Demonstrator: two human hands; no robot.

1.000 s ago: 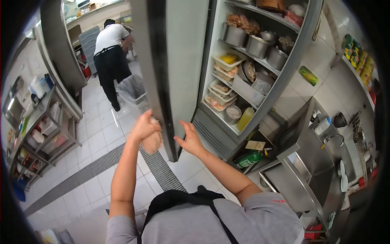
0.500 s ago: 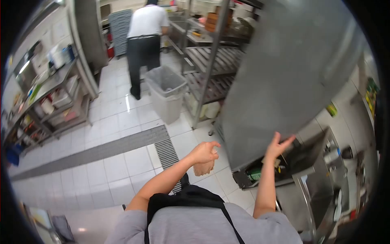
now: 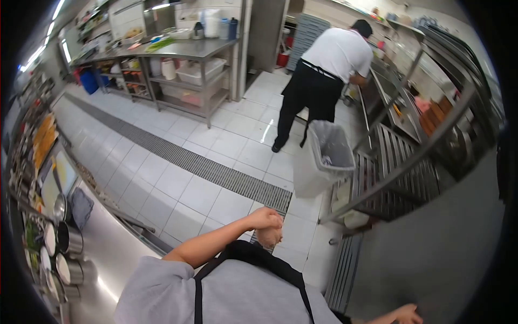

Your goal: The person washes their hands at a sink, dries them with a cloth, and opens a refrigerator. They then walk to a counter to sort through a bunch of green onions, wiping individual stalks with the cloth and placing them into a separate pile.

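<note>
Two hands appear in the head view. The left hand is curled closed over the top of a pale pinkish item, which hangs below the fingers, just beyond the black apron and in line with the floor grate. The fingers cover the item's upper part; its exact nature cannot be determined. The right hand lies at the bottom edge of the view, in front of a grey panel, its fingers partly bent; the edge cuts off its lower part, and whether it grips or touches anything cannot be told. A grille stands beside the panel. Ahead, a lined bin stands near a slatted rack; its contents are mostly hidden by the liner. A co-worker bends away beyond the bin, the work area concealed by the body. At lower left, a steel bench carries a dark cloth and pots; the pots' contents are indistinct, and the outermost items fade into the black lens border.
</note>
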